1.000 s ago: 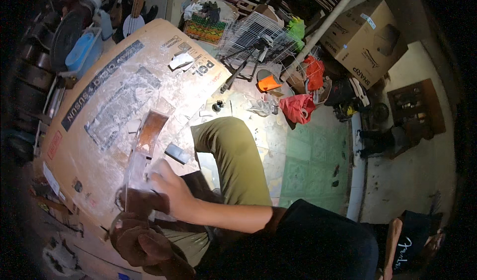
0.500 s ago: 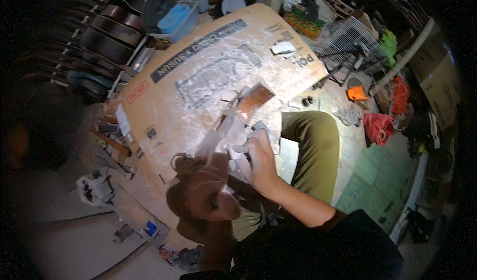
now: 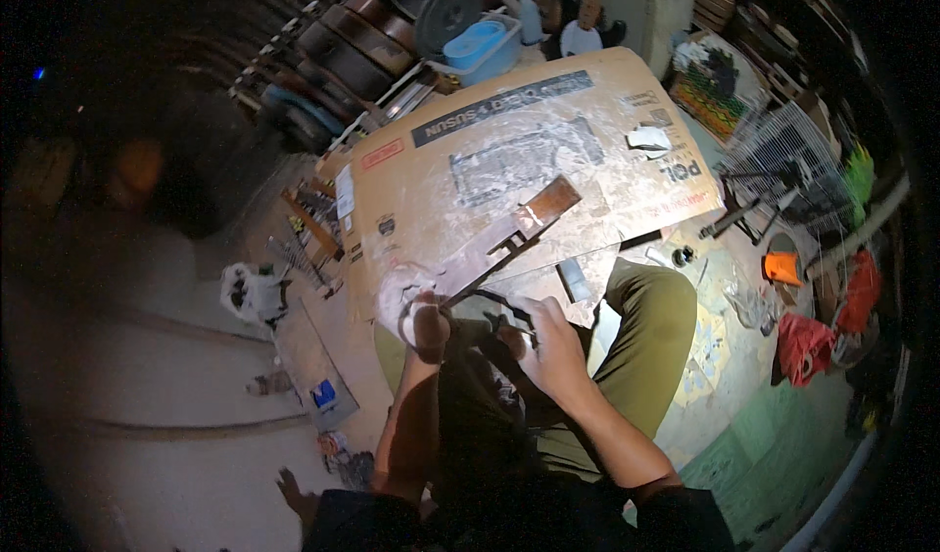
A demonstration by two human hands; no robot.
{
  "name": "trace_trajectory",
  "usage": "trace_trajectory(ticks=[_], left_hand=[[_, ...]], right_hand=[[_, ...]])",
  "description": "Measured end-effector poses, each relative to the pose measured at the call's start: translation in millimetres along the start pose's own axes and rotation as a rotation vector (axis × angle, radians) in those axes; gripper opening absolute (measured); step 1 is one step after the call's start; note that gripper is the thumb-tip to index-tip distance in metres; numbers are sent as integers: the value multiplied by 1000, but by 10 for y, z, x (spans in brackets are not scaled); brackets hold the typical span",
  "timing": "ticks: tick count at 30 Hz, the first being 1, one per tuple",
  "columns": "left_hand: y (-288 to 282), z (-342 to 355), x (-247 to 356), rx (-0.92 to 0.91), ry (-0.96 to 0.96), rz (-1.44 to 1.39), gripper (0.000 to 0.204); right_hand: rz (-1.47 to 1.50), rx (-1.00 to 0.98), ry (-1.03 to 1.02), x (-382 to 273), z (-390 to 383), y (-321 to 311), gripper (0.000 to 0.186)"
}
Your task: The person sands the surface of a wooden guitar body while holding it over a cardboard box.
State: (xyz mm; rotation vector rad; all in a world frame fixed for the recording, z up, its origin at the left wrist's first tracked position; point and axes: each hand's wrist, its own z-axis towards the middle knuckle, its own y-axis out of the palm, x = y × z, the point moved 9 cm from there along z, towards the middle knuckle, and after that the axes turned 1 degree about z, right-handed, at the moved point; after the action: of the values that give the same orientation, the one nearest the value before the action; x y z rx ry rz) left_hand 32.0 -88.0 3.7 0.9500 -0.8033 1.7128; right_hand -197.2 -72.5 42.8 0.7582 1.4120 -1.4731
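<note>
My left hand (image 3: 423,329) is closed around the near end of a long, flat wooden piece (image 3: 480,256) coated in pale dust. The piece slants up and to the right over the cardboard, with a notched cut-out partway along and a bare brown far end. Beside it, my right hand (image 3: 550,345) pinches a thin, dark, curved strip (image 3: 504,302), whose other end runs toward my left hand. What kind of thing the strip is does not show. A small grey block (image 3: 574,280) lies on the cardboard's near edge, beside my right knee.
A dusty cardboard sheet (image 3: 411,185) covers the floor before me, with a crumpled white scrap (image 3: 648,141) on it. Guitars (image 3: 343,48) stand in a row at the back left, near a blue tub (image 3: 480,48). A wire cage (image 3: 783,161) and a red bag (image 3: 808,346) are at right.
My right hand has come away from the wooden piece and now pinches the dark strip. The grey block shows uncovered on the cardboard. My view has swung left.
</note>
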Motion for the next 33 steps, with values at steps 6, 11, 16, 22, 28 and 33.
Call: trace_trajectory(ticks=[6, 11, 16, 22, 28, 33], left_hand=[[-580, -1018, -1092, -162, -253, 49, 28], [-153, -324, 14, 3, -15, -80, 18], [92, 444, 674, 144, 157, -168, 9], [93, 752, 871, 256, 179, -58, 8], [8, 801, 640, 614, 36, 100, 26], [168, 596, 333, 880, -221, 446, 63]], right_hand=[[-187, -342, -150, -263, 218, 333, 68], [-434, -311, -96, -148, 528, 349, 65], [-341, -326, -89, -174, 407, 322, 56], [-240, -326, -19, 374, 116, 199, 47], [-260, -366, -5, 842, 71, 291, 45], [-263, -378, -22, 863, 89, 322, 44]])
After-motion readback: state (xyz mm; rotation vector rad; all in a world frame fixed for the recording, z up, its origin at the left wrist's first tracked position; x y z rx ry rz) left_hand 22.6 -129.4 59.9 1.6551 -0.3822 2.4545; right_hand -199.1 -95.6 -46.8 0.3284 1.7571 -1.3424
